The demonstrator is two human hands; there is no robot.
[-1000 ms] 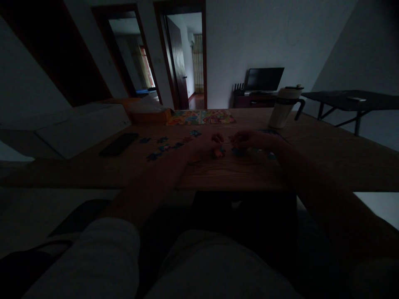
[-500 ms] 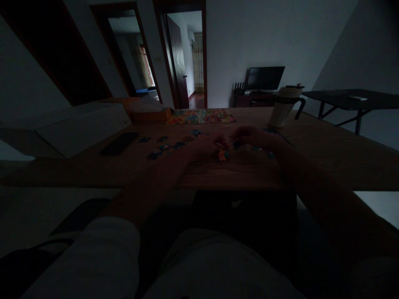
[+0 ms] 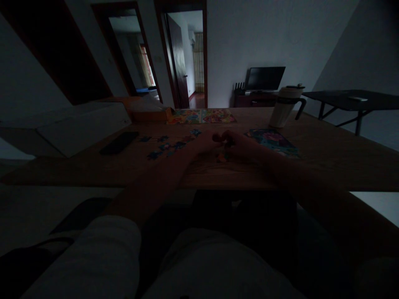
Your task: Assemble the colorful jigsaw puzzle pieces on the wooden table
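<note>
The room is very dark. My left hand (image 3: 205,143) and my right hand (image 3: 238,145) meet over the middle of a wooden table (image 3: 327,162), fingers curled and nearly touching. Between and just below them sits a small orange and blue puzzle piece (image 3: 222,157); what the fingers pinch is too dark to make out. Several loose blue puzzle pieces (image 3: 165,147) lie to the left of my left hand. A partly built puzzle section (image 3: 271,139) lies flat to the right of my right hand.
A colourful puzzle picture sheet (image 3: 201,116) lies at the table's far edge. A dark phone (image 3: 119,143) and a white box (image 3: 84,124) are at the left, an orange box (image 3: 149,112) behind. A lidded mug (image 3: 285,106) stands far right.
My right hand has moved left, closing on my left hand, and uncovered the built puzzle section at the right. The left hand stays about where it was.
</note>
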